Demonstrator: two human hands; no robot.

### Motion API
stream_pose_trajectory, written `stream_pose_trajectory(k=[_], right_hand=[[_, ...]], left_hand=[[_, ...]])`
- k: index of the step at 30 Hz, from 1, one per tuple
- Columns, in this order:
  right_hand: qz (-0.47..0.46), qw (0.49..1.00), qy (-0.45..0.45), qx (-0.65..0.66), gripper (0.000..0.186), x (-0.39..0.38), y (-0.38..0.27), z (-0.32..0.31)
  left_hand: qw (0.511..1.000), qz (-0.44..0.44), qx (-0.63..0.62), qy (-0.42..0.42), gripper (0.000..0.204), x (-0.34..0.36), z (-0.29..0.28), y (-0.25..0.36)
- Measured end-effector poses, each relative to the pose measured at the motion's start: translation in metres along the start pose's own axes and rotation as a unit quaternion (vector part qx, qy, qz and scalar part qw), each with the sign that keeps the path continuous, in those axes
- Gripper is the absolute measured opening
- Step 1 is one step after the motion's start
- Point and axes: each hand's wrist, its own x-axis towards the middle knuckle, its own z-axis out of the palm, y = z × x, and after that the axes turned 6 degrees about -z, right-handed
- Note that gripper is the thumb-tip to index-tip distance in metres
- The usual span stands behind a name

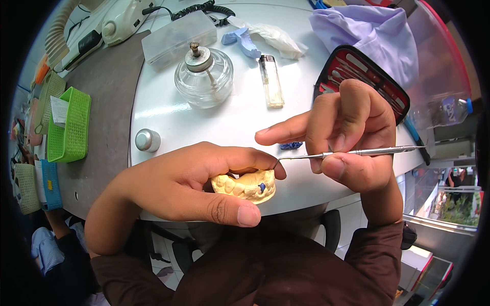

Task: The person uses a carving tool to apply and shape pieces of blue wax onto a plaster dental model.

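Held in my left hand [189, 173] is a yellow plaster dental model [237, 186], its row of teeth facing me. A small patch of dark blue wax [262, 187] sits on one tooth at the model's right end. Between the thumb and fingers of my right hand [352, 132] is a slim metal dental wax carver [357, 152], held almost level. Its bent tip reaches the model's far right edge, by my left index fingertip; whether it touches is unclear. Partly behind my right fingers, a lump of dark blue wax [291, 146] lies on the table.
On the white table [168, 122] stand a glass spirit lamp [204, 76] and its metal cap [147, 140]. A clear lighter [271, 81], a plastic box [178, 41] and an open tool case [357, 71] lie farther back. A green basket [71, 125] is at the left.
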Motion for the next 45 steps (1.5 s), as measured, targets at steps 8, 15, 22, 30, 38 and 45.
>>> stream_pose_trajectory(k=[8, 15, 22, 30, 38, 45], right_hand=[[0.038, 0.997, -0.018, 0.062, 0.029, -0.005, 0.001, 0.003], [0.033, 0.997, -0.031, 0.058, 0.027, -0.009, 0.003, 0.004], [0.033, 0.999, -0.021, 0.028, 0.024, -0.010, -0.001, 0.009], [0.026, 0.999, -0.032, 0.015, 0.023, -0.010, 0.003, 0.009], [0.028, 0.999, -0.032, 0.006, 0.023, -0.010, 0.002, 0.009], [0.022, 0.999, -0.036, 0.001, 0.023, -0.010, 0.003, 0.008]], left_hand=[[0.991, 0.114, 0.058, -0.040, 0.076, 0.006, -0.006, -0.010], [0.991, 0.092, 0.081, -0.048, 0.072, 0.004, -0.006, -0.004], [0.992, 0.047, 0.109, -0.054, 0.069, 0.004, -0.006, 0.004], [0.990, 0.036, 0.132, -0.035, 0.069, 0.003, -0.006, 0.003], [0.988, 0.035, 0.143, -0.037, 0.067, 0.003, -0.005, 0.005], [0.987, 0.046, 0.147, -0.037, 0.068, 0.003, -0.005, 0.005]])
